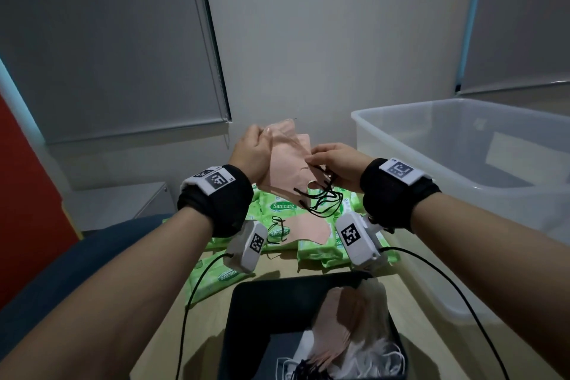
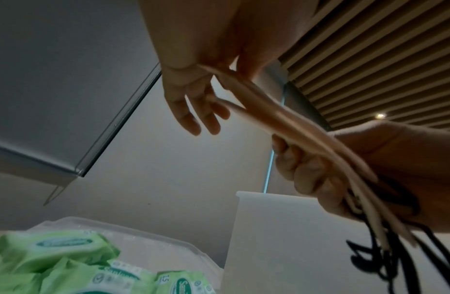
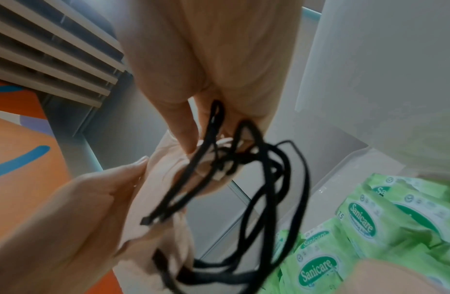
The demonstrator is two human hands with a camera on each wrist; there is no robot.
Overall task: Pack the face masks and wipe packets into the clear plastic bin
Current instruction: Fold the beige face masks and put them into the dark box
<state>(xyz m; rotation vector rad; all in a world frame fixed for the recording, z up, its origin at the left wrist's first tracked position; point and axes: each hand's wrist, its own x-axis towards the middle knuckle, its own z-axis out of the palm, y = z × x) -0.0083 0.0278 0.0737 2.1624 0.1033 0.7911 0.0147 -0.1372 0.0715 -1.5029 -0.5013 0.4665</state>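
Hands raised above the table, both on pink masks. Left hand pinches the stack's top edge, other fingers loosely spread. Right hand pinches the stack's lower end by the black ear loops, which dangle. Green wipe packets piled on the table below, one mask on them. Clear bin at right. Black tray of masks nearest.

Held masks: pale peach-pink, black ear loops. Wipe packets: light green, white oval label with green lettering. Bin: clear, frosted. Tray: black. Wristbands: black, with black-and-white square tags. Bench: tan.
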